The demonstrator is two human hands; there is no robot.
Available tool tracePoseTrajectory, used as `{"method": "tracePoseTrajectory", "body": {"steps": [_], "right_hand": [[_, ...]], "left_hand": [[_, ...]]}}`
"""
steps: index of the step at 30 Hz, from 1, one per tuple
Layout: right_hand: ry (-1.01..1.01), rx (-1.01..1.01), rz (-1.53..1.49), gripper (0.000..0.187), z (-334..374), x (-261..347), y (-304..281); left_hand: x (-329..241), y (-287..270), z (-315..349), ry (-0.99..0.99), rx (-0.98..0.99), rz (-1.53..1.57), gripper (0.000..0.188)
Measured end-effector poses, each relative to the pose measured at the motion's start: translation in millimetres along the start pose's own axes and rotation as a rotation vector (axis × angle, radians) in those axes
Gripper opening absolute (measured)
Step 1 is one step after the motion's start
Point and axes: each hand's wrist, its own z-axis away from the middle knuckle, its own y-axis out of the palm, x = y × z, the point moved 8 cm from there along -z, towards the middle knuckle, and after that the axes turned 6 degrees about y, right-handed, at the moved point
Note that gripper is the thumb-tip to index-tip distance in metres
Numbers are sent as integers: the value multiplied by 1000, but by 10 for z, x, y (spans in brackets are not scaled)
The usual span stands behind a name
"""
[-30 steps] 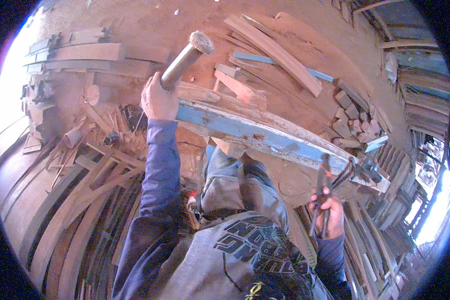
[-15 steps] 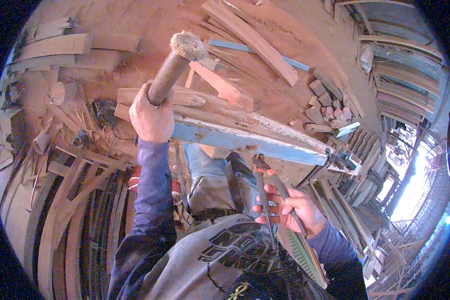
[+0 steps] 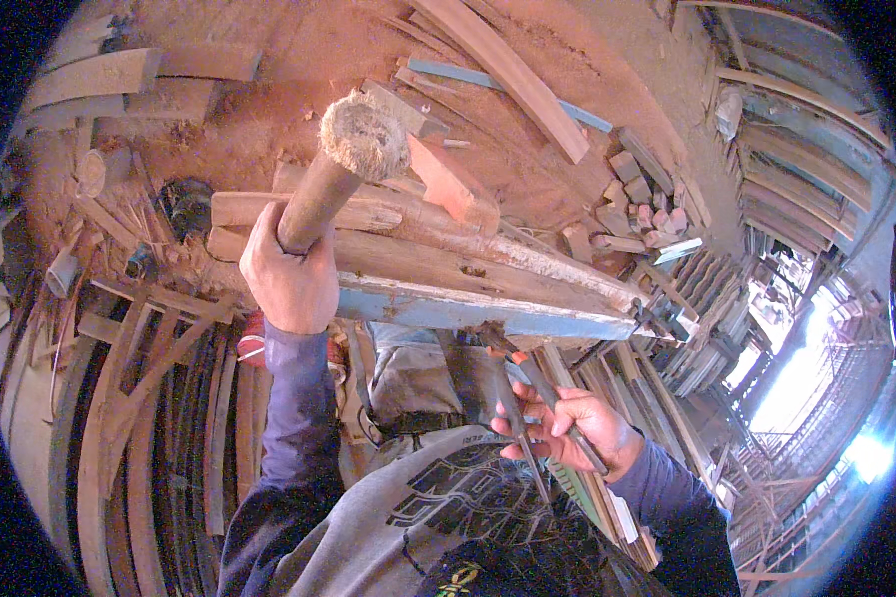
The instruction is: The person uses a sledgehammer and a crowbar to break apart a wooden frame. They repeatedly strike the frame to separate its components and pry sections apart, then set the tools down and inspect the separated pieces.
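Note:
My left hand (image 3: 294, 279) is closed round a thick round wooden club (image 3: 334, 189), raised above the beam. Its upper end is broad, pale and frayed. In my right hand (image 3: 597, 428) is a pair of long-handled pincers (image 3: 540, 383) with orange bands near the head; its two handles stand apart. The dark jaws are at the near edge of a long worn wooden beam (image 3: 448, 261), and whether they grip anything there cannot be made out. Blue paint covers the beam's near side, with whitish, chipped wood along its top edge.
Loose planks (image 3: 513, 75) lie on the reddish dusty ground beyond the beam. A pile of cut wood blocks (image 3: 642, 204) is at the far right. Long boards (image 3: 119, 438) stand stacked at my left. A reddish timber piece (image 3: 453, 189) lies just behind the beam.
My left hand and the club have come lower and slightly left. The pincers' head has shifted left and a little nearer, staying by the beam's near edge. The view has shifted slightly.

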Motion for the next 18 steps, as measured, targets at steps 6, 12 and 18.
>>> {"method": "tracePoseTrajectory", "body": {"steps": [6,12,18], "right_hand": [[67,-51,-23,54,17,49,24],[132,-19,-43,43,24,173,70],[287,130,5,38,-2,416,77]], "left_hand": [[27,4,13,-57,-16,46,23],[6,3,-9,-62,-4,-3,25],[-34,-9,-23,-28,-22,-14,26]]}}
